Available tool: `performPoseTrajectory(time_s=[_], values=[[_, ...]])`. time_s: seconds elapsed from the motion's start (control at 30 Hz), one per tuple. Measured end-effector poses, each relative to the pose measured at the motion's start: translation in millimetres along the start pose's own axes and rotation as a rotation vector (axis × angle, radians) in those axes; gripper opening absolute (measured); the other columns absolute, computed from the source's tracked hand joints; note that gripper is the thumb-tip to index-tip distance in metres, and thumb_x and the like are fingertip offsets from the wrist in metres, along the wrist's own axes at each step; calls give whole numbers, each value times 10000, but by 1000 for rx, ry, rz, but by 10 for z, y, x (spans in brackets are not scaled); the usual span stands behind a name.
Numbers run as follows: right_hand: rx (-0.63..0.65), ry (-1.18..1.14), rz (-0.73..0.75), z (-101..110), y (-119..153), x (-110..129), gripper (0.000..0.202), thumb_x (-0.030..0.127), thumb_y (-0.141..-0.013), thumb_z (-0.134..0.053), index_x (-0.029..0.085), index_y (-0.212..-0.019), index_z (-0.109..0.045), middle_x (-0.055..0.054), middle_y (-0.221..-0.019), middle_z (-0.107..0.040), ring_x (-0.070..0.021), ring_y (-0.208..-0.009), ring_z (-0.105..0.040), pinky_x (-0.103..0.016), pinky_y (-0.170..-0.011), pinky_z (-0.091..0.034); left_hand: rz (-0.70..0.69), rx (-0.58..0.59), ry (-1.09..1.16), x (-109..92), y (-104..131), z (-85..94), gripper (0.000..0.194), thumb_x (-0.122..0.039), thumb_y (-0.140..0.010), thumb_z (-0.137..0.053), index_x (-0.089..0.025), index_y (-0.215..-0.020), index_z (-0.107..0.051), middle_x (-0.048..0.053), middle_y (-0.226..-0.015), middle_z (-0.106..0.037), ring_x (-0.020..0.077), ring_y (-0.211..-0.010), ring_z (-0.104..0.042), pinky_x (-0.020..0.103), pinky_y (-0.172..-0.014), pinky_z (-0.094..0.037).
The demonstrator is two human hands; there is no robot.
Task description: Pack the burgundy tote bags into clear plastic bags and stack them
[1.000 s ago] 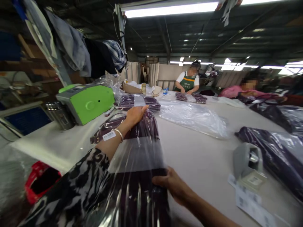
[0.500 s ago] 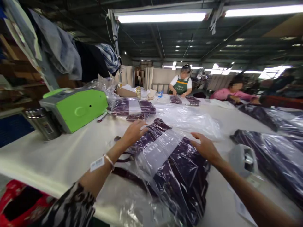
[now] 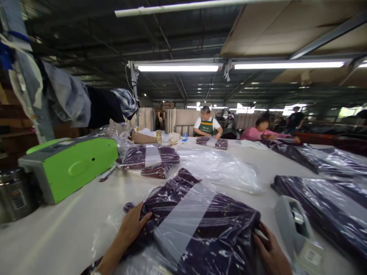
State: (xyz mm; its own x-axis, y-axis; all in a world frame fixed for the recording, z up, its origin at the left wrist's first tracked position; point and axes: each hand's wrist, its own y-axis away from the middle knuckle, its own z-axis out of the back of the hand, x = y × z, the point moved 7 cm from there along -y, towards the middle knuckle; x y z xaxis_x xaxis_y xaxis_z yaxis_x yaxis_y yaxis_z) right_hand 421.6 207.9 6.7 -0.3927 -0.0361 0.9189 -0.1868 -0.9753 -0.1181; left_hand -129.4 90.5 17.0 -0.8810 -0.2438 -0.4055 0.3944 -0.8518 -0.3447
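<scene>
A folded dark purple garment in a clear plastic bag (image 3: pixel 226 229) lies in front of me, with a whitish band across it. My left hand (image 3: pixel 129 227) is at its left edge, thumb over the plastic and the other fingers along the side. At the opposite edge, my right hand (image 3: pixel 271 246) has its fingers curled around the bag's side. Both hands look closed on the bagged garment; some fingertips are hidden. To the right of my right hand stands a grey tape dispenser (image 3: pixel 289 225).
A green machine (image 3: pixel 83 168) and a steel flask (image 3: pixel 17 196) stand at the left. Beyond the garment lie another bagged garment (image 3: pixel 133 156) and clear plastic bags (image 3: pixel 218 168). More bagged garments (image 3: pixel 318 198) are at the right. Two co-workers (image 3: pixel 207 124) handle garments across the table.
Both hands have come down from above the bagged garment to its left and right edges and closed on them. The bag has turned slightly and the view has tilted up.
</scene>
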Motion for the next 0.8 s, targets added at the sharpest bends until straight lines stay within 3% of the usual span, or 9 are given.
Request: performPoseTrajectory(time_s=[0.17, 0.43, 0.57, 0.7, 0.8], values=[[-27, -47, 59, -9, -18, -85, 770, 694, -811, -491, 252, -1442, -469, -81, -1292, -684, -336, -1198, -642, -491, -1100, -434, 5, -46, 10, -5, 9, 52, 619, -588, -870, -440, -141, -1272, -591, 155, -1334, -660, 333, -1272, -599, 486, -1130, -423], [-25, -178, 59, 38, 25, 12, 771, 719, -823, -516, 227, -1416, -511, -92, -1466, -555, -355, -1337, -527, -500, -1206, -306, 15, -3, -30, -238, 57, 225, 532, -547, -866, -452, -175, -1200, -636, 140, -1284, -692, 324, -1234, -625, 461, -1093, -452], [-11, -261, 49, 66, 19, 69, 852, 727, -821, -533, 199, -1483, -436, -108, -1477, -544, -342, -1380, -483, -474, -1201, -331, 23, 143, -96, -440, 189, 161, 625, -530, -854, -456, -125, -1311, -589, 162, -1355, -645, 323, -1272, -598, 438, -1102, -439], [-29, -279, -13, 107, -48, -36, 900, 724, -786, -589, 203, -1501, -418, -115, -1502, -516, -341, -1390, -469, -491, -1206, -312, -18, 344, -189, -655, 369, 88, 647, -473, -860, -460, -121, -1395, -547, 157, -1429, -591, 307, -1338, -545, 439, -1137, -401], [-102, -266, -32, 167, -100, -132, 919, 749, -759, -580, 182, -1473, -463, -121, -1516, -496, -346, -1401, -453, -480, -1221, -281, -67, 437, -243, -871, 416, 221, 603, -414, -833, -509, -141, -1364, -594, 162, -1414, -603, 332, -1335, -543, 485, -1141, -393]])
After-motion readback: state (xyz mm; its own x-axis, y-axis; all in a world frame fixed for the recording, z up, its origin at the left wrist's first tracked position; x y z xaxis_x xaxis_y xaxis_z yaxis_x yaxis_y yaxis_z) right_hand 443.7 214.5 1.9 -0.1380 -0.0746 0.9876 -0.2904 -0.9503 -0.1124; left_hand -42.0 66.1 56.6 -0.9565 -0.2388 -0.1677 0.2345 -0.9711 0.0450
